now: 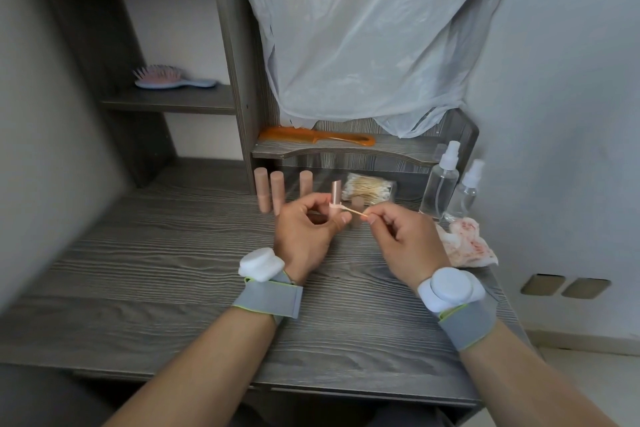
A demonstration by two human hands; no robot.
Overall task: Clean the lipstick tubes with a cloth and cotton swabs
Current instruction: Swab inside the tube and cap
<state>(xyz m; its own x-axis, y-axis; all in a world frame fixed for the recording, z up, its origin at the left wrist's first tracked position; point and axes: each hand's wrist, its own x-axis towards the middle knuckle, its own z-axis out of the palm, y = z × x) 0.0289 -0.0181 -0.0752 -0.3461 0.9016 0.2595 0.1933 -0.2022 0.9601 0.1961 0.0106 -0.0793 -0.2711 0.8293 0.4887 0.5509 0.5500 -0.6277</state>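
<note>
My left hand [306, 230] grips an uncapped pink lipstick tube [335, 196] upright above the grey desk [173, 274]. My right hand [403, 236] pinches a wooden cotton swab [353, 212] whose white tip touches the tube just above my left fingers. Three more capped pink lipstick tubes [277, 191] stand upright behind my left hand. A loose pink cap [357, 210] stands between my hands, partly hidden. A bag of cotton swabs [369, 189] lies behind it. A white cloth [465, 244] with red stains lies crumpled to the right of my right hand.
Two clear spray bottles [450, 184] stand at the desk's right rear. An orange comb [315, 136] lies on a low shelf under a hanging plastic bag [363, 38]. A hairbrush [169, 78] rests on a left shelf. The wall is close on the right.
</note>
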